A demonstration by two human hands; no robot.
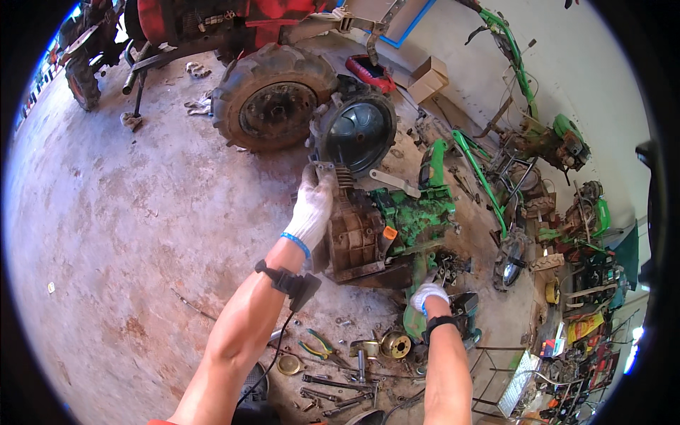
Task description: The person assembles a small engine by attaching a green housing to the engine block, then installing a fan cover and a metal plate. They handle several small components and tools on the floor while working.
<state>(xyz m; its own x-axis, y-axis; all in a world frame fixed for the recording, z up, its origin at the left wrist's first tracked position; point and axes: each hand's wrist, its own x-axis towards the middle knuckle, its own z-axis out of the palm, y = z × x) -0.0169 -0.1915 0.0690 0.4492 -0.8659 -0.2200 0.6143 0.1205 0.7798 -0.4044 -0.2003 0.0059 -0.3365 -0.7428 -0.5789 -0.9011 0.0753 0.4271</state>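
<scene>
A red tractor (pixel 212 18) fills the top of the view, its big lugged tyre (pixel 273 95) standing on the concrete floor (pixel 106 212). Just right of the tyre sits a dark round housing (pixel 358 131). Below it lies the gearbox (pixel 354 237), a rusty brown ribbed casing joined on its right to a green engine block (pixel 414 212); its long axis runs up and down the picture, from the round housing toward the person.

The left hand (pixel 312 202), in a white glove, rests on the gearbox's upper left edge, fingers curled closed over the casing rim. The right hand (pixel 427 294), also gloved, sits lower and to the right, at the green part's bottom end; whether its fingers grip cannot be told. The left hand is the nearer to the gearbox.

Pliers (pixel 315 345), a brass-coloured ring (pixel 395 346) and wrenches (pixel 340 386) lie on the floor between the forearms.
</scene>
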